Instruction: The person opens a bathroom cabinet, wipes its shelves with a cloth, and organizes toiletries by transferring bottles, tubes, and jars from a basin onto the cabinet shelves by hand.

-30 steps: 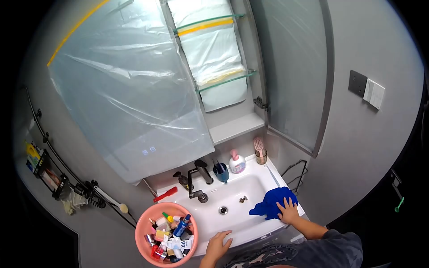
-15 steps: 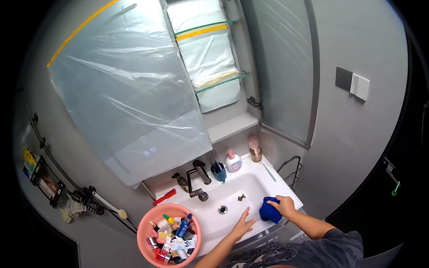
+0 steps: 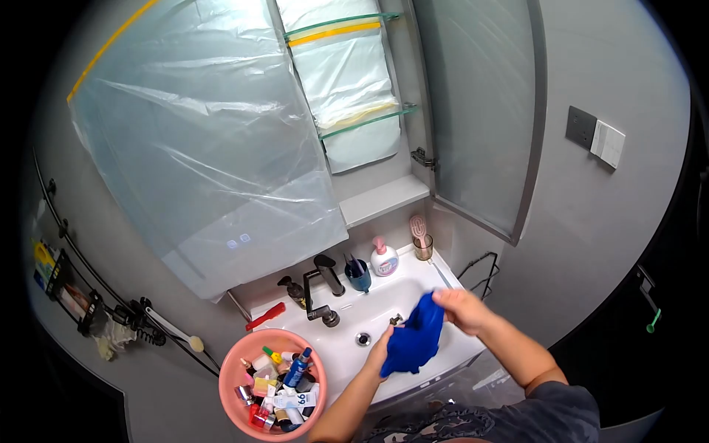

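Observation:
A blue cloth (image 3: 415, 338) hangs between my two hands above the front right part of the white sink (image 3: 346, 369). My right hand (image 3: 459, 308) pinches its upper right corner. At the cloth's left edge, my left hand (image 3: 379, 351) grips it, with the fingers partly hidden behind the fabric. The black faucet (image 3: 329, 275) stands behind the basin, left of the cloth. A small dark item (image 3: 396, 320) in the basin is partly covered by the cloth.
A pink basin (image 3: 230, 362) full of bottles and tubes stands at the left. Along the sink's back are a red comb (image 3: 266, 316), a blue cup (image 3: 358, 276), a pump bottle (image 3: 384, 260) and a brush in a glass (image 3: 422, 247). The cabinet door (image 3: 480, 111) hangs open above.
The blue cloth has gone from lying at the sink's right edge to being lifted over the basin. My right hand gathered and raised it, and my left hand has taken hold of its left side.

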The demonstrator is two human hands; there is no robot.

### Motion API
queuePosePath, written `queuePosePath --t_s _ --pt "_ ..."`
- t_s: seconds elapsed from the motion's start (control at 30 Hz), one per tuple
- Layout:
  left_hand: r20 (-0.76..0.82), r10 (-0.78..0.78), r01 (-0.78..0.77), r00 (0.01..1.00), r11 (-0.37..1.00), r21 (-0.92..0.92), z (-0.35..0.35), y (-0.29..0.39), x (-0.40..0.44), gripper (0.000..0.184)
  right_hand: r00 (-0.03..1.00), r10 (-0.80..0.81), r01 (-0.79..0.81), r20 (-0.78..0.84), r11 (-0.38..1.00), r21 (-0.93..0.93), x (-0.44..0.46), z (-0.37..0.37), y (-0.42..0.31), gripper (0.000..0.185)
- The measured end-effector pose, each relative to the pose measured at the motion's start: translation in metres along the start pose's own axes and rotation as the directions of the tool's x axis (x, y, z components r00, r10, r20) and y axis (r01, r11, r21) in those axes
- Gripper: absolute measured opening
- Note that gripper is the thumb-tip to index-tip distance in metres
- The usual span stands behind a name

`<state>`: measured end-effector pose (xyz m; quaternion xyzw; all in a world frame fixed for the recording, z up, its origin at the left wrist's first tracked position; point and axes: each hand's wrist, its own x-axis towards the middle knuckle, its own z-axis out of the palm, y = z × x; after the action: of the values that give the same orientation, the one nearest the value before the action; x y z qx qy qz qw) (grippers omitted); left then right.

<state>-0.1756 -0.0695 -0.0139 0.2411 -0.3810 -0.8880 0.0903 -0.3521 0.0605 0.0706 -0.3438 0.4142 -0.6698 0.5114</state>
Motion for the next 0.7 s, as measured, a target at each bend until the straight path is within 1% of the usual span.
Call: queuePosePath --t_s 0.03,0.07,0.1,0.13,0.17,0.2,0.23,0.27,0.3,0.33,0.37,0.4,0.43,0.47,0.5,0.57,0.6,0.63,0.67,0.7 --pt "0.037 -0.046 0.048 0.998 0.997 -0.067 0.02 0.018 -0.008 0.048 0.999 -0.034 0.023 0.042 0.969 0.247 0.008 0.001 -0.025 0.03" --pt "-0.017 -0.085 0.085 0.996 0.996 0.018 0.041 0.039 -0.015 0.051 0.985 -0.161 0.131 0.064 0.932 0.338 0.017 0.007 -0.05 0.032" --pt "0.132 -0.017 0.02 0.991 1.0 -0.021 0.048 0.049 -0.003 0.052 0.954 -0.289 0.231 0.076 0.874 0.427 0.029 0.015 -0.076 0.034" --pt "0.258 0.076 -0.052 0.963 0.994 -0.098 0.057 0.061 -0.001 0.055 0.89 -0.451 0.401 0.072 0.847 0.35 0.045 0.022 -0.099 0.036" --pt "0.257 0.091 -0.075 0.962 0.995 -0.073 0.071 0.078 0.01 0.058 0.798 -0.597 0.558 0.084 0.785 0.271 0.062 0.027 -0.122 0.039" --pt "0.281 0.186 -0.179 0.942 0.983 -0.05 0.087 0.095 0.02 0.058 0.721 -0.69 0.682 0.054 0.722 0.121 0.079 0.035 -0.147 0.04" --pt "0.318 0.181 -0.158 0.931 0.983 -0.098 0.099 0.115 0.033 0.053 0.63 -0.775 0.777 0.044 0.629 -0.033 0.097 0.037 -0.174 0.041" --pt "0.324 0.189 -0.171 0.927 0.982 -0.085 0.117 0.139 0.047 0.049 0.411 -0.882 0.819 0.23 0.246 -0.519 0.12 0.031 -0.208 0.047" --pt "0.338 0.215 -0.216 0.916 0.976 -0.036 0.137 0.166 0.058 0.046 0.258 -0.92 0.797 0.294 0.031 -0.603 0.147 0.033 -0.236 0.043" --pt "0.686 0.155 -0.046 0.711 0.984 -0.174 0.135 0.198 0.084 0.049 0.044 -0.916 0.609 0.399 -0.292 -0.737 0.178 0.029 -0.264 0.038" --pt "0.513 0.247 -0.216 0.822 0.969 -0.121 0.165 0.222 0.09 0.045 -0.027 -0.891 0.517 0.453 -0.401 -0.756 0.195 0.039 -0.294 0.034" --pt "0.49 0.242 -0.183 0.837 0.969 -0.167 0.187 0.251 0.098 0.043 -0.132 -0.858 0.43 0.496 -0.501 -0.751 0.217 0.042 -0.322 0.029" --pt "0.448 0.329 -0.267 0.831 0.943 -0.198 0.213 0.275 0.104 0.04 -0.217 -0.796 0.255 0.564 -0.604 -0.755 0.243 0.036 -0.354 0.029" --pt "0.505 0.341 -0.27 0.793 0.94 -0.209 0.226 0.298 0.116 0.037 -0.27 -0.765 0.166 0.585 -0.635 -0.754 0.261 0.037 -0.378 0.022" --pt "0.509 0.358 -0.301 0.783 0.934 -0.193 0.24 0.317 0.12 0.035 -0.135 -0.819 0.142 0.557 -0.573 -0.807 0.277 0.031 -0.4 0.028" --pt "0.402 0.423 -0.412 0.812 0.903 -0.119 0.262 0.339 0.123 0.035 0.014 -0.776 -0.009 0.631 -0.631 -0.776 0.295 0.022 -0.425 0.022" --pt "0.4 0.43 -0.419 0.809 0.9 -0.119 0.267 0.345 0.124 0.035 0.11 -0.786 -0.02 0.608 -0.613 -0.79 0.299 0.019 -0.429 0.021" --pt "0.371 0.431 -0.435 0.823 0.897 -0.077 0.27 0.349 0.125 0.035 0.207 -0.79 -0.034 0.578 -0.596 -0.802 0.303 0.016 -0.432 0.021" --pt "0.34 0.431 -0.446 0.836 0.894 -0.036 0.27 0.351 0.126 0.036 0.208 -0.787 -0.03 0.58 -0.598 -0.801 0.306 0.012 -0.433 0.021" --pt "0.336 0.432 -0.445 0.837 0.895 -0.041 0.266 0.352 0.128 0.036 0.17 -0.756 0.0 0.632 -0.641 -0.767 0.309 0.007 -0.434 0.021"
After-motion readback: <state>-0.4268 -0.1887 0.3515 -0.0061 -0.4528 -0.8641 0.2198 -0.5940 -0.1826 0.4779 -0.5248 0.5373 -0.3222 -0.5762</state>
